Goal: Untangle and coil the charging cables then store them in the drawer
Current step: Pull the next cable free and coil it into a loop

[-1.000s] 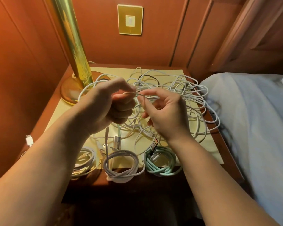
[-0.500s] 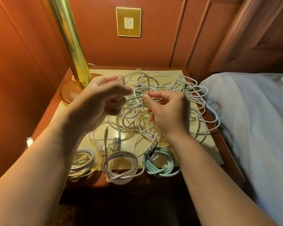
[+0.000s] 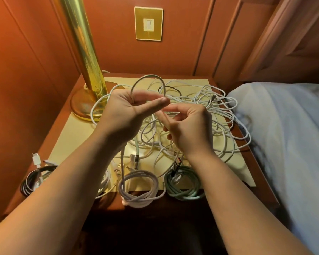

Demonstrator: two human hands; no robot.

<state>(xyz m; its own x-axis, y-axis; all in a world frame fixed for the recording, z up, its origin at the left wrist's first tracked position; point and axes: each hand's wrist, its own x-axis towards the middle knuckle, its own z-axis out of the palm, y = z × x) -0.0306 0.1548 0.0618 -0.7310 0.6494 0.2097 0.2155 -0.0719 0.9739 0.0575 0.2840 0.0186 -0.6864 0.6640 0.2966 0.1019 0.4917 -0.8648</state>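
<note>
Both hands, left hand [image 3: 125,111] and right hand [image 3: 188,126], pinch one white cable loop [image 3: 147,78].

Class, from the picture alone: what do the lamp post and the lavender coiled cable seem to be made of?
Lamp post: polished brass-coloured metal, judging by its mirror-like golden reflections; possibly only plated. Lavender coiled cable: looks matte, with no glare, perhaps a braided fabric or soft rubbery jacket; the weave is too fine to tell.

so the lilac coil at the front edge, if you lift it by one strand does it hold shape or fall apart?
Likely floppy: the lilac coil is thin cable in loose loops with no tie visible, so it would probably sag and unwind. It looks light. Its front overhangs the nightstand edge, so a push forward may drop it.
</note>
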